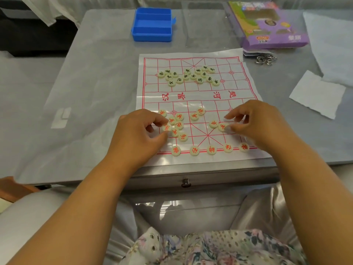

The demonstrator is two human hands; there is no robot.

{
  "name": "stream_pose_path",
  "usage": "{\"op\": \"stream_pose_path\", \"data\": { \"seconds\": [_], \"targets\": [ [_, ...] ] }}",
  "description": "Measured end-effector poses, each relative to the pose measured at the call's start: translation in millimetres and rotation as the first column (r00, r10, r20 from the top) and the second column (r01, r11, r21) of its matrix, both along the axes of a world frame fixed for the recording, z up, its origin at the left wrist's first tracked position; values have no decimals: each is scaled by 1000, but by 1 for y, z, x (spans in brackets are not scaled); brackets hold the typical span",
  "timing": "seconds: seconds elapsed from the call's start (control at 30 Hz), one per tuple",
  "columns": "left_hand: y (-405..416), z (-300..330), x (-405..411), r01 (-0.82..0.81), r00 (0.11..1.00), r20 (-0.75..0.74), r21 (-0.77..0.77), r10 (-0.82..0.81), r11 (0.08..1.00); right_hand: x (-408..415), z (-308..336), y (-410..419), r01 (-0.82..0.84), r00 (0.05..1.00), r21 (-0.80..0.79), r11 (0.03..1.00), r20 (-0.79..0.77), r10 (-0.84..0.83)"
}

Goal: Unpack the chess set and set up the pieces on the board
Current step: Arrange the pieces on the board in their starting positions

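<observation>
A white paper board (196,104) with a red grid lies on the grey table. Several cream discs with black characters (188,75) are heaped on its far half. Cream discs with red characters (177,124) are scattered on the near half, and several stand in a row (211,150) on the nearest line. My left hand (140,134) pinches a red-lettered disc (166,127) at the left cluster. My right hand (254,121) hovers with curled fingers, its fingertips touching a red-lettered disc (222,127).
A blue plastic box (152,24) stands open at the back. A purple game package (271,25) and a clear lid (206,22) lie at the back right, with keys (265,59) and white paper sheets (317,93) to the right. The table's front edge has a knob (186,182).
</observation>
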State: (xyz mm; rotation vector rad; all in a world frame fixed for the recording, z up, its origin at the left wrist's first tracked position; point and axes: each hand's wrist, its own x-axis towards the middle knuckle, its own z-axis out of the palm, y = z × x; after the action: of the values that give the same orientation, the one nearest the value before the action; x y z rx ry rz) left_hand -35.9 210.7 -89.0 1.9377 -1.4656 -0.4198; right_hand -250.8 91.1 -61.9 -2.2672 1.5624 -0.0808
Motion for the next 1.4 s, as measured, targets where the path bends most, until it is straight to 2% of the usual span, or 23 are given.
{"op": "stream_pose_path", "data": {
  "seconds": [0.17,0.4,0.93,1.23,1.4],
  "targets": [
    [-1,1,-7,23,999,-24,-30,-23,999,4,-3,5,-58,998,30,998,-17,59],
    [3,10,-17,54,982,-170,-160,-81,986,6,-2,7,-54,998,19,998,-16,55],
    [3,12,-13,26,987,-146,-224,-60,974,5,-8,7,-35,999,26,999,27,34],
    [5,9,-1,10,995,-99,-184,-28,983,11,-3,6,-62,998,11,998,26,62],
    [7,12,12,-103,989,-129,-200,77,974,24,1,3,-98,994,-28,995,38,100]
  ]
}}
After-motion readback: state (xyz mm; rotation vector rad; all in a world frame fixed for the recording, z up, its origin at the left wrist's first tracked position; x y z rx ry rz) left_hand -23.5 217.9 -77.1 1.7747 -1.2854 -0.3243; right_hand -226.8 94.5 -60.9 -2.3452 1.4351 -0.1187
